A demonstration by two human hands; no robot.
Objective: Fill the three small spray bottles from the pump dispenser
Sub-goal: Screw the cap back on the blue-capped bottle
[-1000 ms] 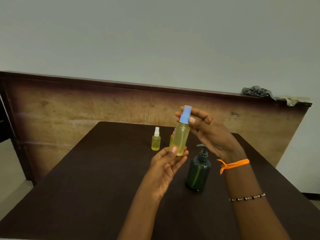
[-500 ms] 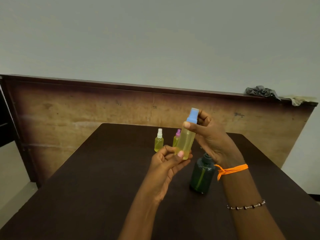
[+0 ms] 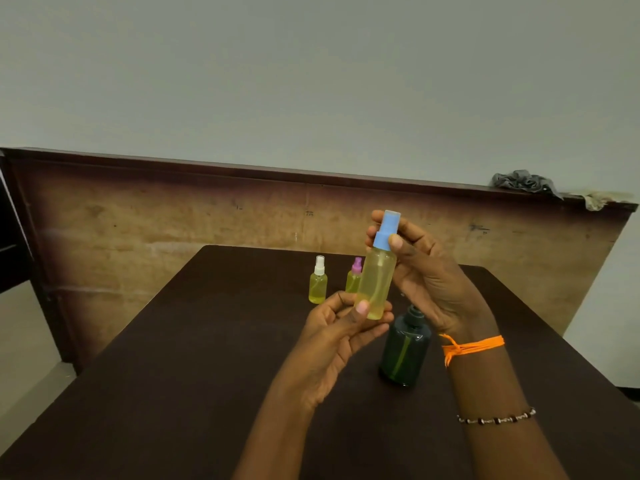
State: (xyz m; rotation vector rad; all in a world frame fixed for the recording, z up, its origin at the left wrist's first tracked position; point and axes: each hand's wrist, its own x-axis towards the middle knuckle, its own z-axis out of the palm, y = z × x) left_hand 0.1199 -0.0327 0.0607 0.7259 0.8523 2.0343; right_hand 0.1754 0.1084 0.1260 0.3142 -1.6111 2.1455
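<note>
Above the middle of the dark desk (image 3: 173, 375), both hands hold the blue-capped spray bottle (image 3: 375, 282), which is lifted clear of the surface, slightly tilted and filled with yellow liquid. The left hand (image 3: 341, 327) grasps its base, thumb across the front and fingers curled beneath. The right hand (image 3: 426, 271) pinches the blue cap (image 3: 386, 230) between thumb and fingers. Towards the far edge of the desk stand two smaller spray bottles, both upright and holding yellow liquid: the white-capped bottle (image 3: 318, 280) on the left and, just beside it, the pink-capped bottle (image 3: 354, 276), partly hidden behind the held one. The dark green pump dispenser (image 3: 404, 351) stands upright near the right wrist, its pump head hidden by the hand. An orange thread (image 3: 472, 346) is tied round that wrist
</note>
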